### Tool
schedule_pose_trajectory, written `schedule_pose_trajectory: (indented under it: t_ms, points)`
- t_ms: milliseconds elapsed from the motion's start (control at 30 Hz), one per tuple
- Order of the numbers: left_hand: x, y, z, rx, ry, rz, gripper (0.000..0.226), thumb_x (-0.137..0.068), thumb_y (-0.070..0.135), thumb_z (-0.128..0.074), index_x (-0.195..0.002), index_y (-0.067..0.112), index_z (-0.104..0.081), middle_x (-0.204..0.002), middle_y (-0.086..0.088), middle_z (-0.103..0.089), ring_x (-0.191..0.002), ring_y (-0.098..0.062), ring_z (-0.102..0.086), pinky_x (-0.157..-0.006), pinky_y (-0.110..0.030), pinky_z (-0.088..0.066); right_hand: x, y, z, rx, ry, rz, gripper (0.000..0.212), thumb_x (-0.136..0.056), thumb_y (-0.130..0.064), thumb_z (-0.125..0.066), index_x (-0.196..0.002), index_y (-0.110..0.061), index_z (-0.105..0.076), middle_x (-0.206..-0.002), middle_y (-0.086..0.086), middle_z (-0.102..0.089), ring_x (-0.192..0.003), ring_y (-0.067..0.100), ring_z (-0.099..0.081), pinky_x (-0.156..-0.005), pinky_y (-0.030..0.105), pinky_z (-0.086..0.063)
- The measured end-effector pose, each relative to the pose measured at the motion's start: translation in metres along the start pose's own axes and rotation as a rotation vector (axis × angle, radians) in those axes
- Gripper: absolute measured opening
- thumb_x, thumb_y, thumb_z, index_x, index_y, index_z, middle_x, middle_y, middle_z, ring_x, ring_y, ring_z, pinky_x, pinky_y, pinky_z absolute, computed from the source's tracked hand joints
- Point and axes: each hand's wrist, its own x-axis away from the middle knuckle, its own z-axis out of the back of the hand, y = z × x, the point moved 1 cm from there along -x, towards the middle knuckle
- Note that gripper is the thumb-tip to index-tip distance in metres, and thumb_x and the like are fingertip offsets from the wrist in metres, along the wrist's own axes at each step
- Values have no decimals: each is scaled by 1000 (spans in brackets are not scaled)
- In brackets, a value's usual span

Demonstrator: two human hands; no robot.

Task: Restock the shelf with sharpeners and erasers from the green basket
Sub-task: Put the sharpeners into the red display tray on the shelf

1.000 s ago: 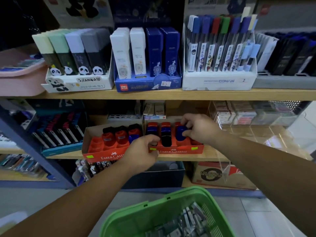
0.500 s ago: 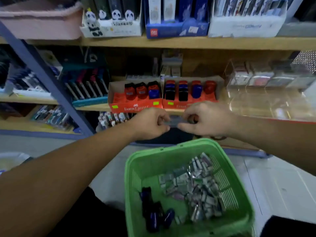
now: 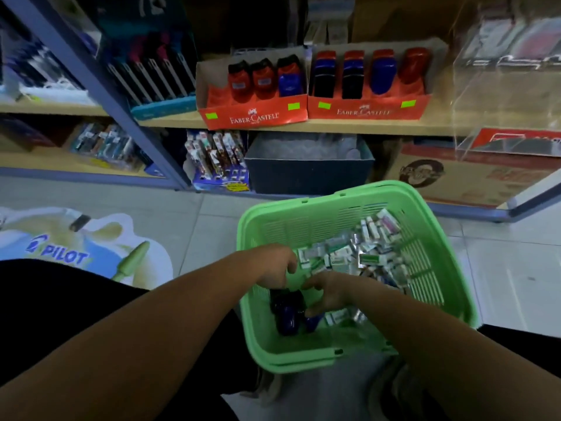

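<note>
Green basket [image 3: 291, 226] stood before the shelf [image 3: 334, 126] | dark-blue sharpeners [image 3: 288, 317] in its near-left corner, erasers [image 3: 364, 256] heaped toward the far-right | left hand [image 3: 273, 265] and right hand [image 3: 329, 294] both inside, fingers curled down at the sharpeners; whether either grasped one, I couldn't tell

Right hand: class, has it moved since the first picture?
Yes. The right hand has gone from the right red tray down into the basket, by the dark sharpeners.
</note>
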Motion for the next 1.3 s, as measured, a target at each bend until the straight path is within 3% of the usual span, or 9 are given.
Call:
schedule_pose_trajectory:
  t_ms: [233, 333, 467, 600, 667, 800, 967, 1133, 1300]
  points:
    - [-20, -4, -29, 8, -33, 40, 50, -90, 4, -67, -135, 24, -62, -135, -3, -63, -117, -25, -62, -86, -33, -51, -42, -4, -27, 56, -100, 68, 107, -78, -28, -90, -162, -39, -26, -165, 8, -27, -152, 37, -29, -123, 56, -28]
    - [-24, -7, -30, -23, -61, 40, 51, -86, 1, -67, -131, 25, -64, -130, -3, -65, -109, -24, -63, -76, -30, -47, -54, -1, -33, -117, -184, 64, 94, -76, -15, -91, -155, -28, -41, -152, 2, -51, -142, 28, -47, -117, 42, -38]
    - [-30, -10, -30, 15, -79, 31, 59, -88, 2, -67, -141, 24, -58, -142, -3, -58, -122, -25, -59, -89, -32, -52, -59, 2, -35, -156, -205, 24, 81, -76, -15, -91, -145, -26, -52, -140, -1, -61, -127, 23, -57, -107, 37, -45]
    - [-33, -10, -31, 4, -104, 6, 55, -88, 8, -70, -140, 23, -58, -139, -3, -59, -119, -25, -59, -93, -36, -54, -57, 10, -36, -152, -253, -27, 44, -84, -13, -84, -122, -24, -63, -118, 2, -66, -101, 21, -64, -81, 32, -54]
    - [-34, -10, -31, -9, -97, -1, 50, -88, 12, -72, -136, 22, -60, -133, -3, -61, -114, -25, -60, -90, -36, -54, -52, 16, -29, -175, -223, -36, 33, -87, -9, -78, -110, -24, -60, -111, 6, -64, -97, 25, -69, -69, 32, -59]
    - [-39, -5, -40, -96, -68, -9, 43, -85, 12, -75, -126, 21, -65, -117, -4, -66, -100, -24, -62, -78, -35, -54, -35, 31, -5, -350, -71, -78, 25, -90, -8, -72, -103, -27, -62, -115, 13, -63, -94, 29, -70, -67, 36, -64]
    - [-55, 10, -55, -276, 32, -117, 53, -80, 26, -81, -129, 20, -64, -116, -3, -64, -103, -24, -61, -80, -35, -53, -16, 53, 9, -629, 55, -129, 21, -90, -3, -67, -101, -19, -72, -113, 27, -68, -91, 45, -73, -75, 58, -63]
    - [-71, 12, -73, -80, 16, -112, 69, -73, 28, -90, -130, 21, -50, -123, 1, -58, -101, -21, -58, -75, -31, -45, -3, 68, 3, -848, 108, -141, 19, -91, -6, -69, -109, -13, -69, -112, 23, -66, -85, 36, -66, -74, 49, -61]
    - [-81, 10, -79, 128, 101, 5, 59, -72, 33, -91, -111, 23, -48, -104, 3, -62, -94, -21, -62, -72, -32, -51, 3, 64, 6, -955, 94, -104, 25, -88, -2, -75, -110, -9, -66, -107, 21, -68, -84, 33, -69, -66, 43, -61]
